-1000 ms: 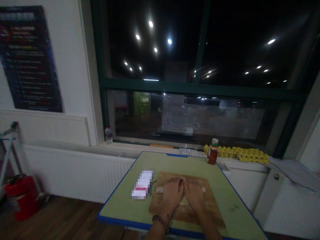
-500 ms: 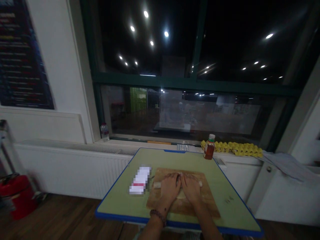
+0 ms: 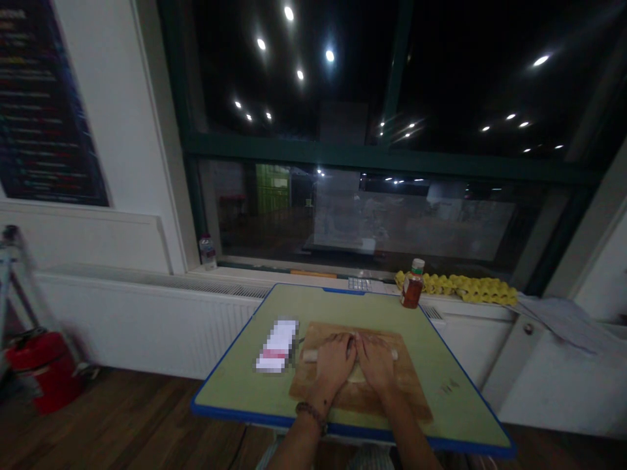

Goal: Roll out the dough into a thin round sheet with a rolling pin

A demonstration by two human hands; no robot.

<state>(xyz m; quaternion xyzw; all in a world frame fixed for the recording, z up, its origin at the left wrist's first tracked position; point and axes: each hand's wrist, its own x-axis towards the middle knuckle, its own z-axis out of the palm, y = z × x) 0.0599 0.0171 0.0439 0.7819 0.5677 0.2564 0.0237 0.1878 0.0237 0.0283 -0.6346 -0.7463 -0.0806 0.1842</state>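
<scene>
Both hands rest side by side over a pale rolling pin [image 3: 310,356] on a wooden board [image 3: 409,401]. My left hand [image 3: 334,359], with a dark beaded bracelet at its wrist, covers the pin's left part. My right hand [image 3: 375,359] covers the right part, and the two index fingers nearly meet in the middle. Each hand is closed over the pin, whose ends stick out on either side. Between the hands, a pale flat piece of dough [image 3: 356,374] shows on the board; the rest of it is hidden beneath them.
The board lies on a green, blue-edged table [image 3: 235,385]. A blurred-out phone-like object [image 3: 277,346] lies to the left. A bottle of reddish-brown liquid [image 3: 412,285] stands at the far right corner. Yellow egg trays [image 3: 482,290] lie on the sill behind; a radiator [image 3: 147,333] runs below.
My view has tilted down slightly, so the scene sits a little higher. Both hands stay on the rolling pin, with hardly any shift relative to the board.
</scene>
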